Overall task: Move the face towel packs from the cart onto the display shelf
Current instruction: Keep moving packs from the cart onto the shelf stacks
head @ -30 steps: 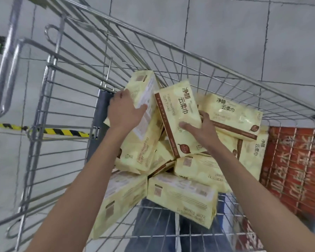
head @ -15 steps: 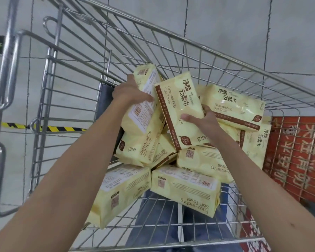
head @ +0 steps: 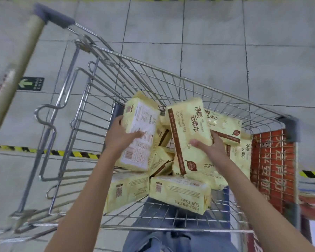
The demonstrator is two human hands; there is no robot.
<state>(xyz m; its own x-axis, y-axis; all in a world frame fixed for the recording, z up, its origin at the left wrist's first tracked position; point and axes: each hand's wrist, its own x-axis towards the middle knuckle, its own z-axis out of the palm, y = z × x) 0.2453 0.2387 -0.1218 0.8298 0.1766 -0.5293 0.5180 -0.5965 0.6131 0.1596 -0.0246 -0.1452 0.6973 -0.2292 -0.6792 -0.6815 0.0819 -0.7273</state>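
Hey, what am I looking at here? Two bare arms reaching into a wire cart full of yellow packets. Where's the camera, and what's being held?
No machine here: these are a person's own arms. Every picture comes from one wide-angle camera worn on the head, looking down, which is why the shopping cart looks bent. Yellow face towel packs lie heaped in its wire basket. The left hand grips the left pack, its back label facing the camera. The right hand holds the right pack, front side up, thumb on top. Both packs seem lifted above the heap. Grey floor tiles show underneath.
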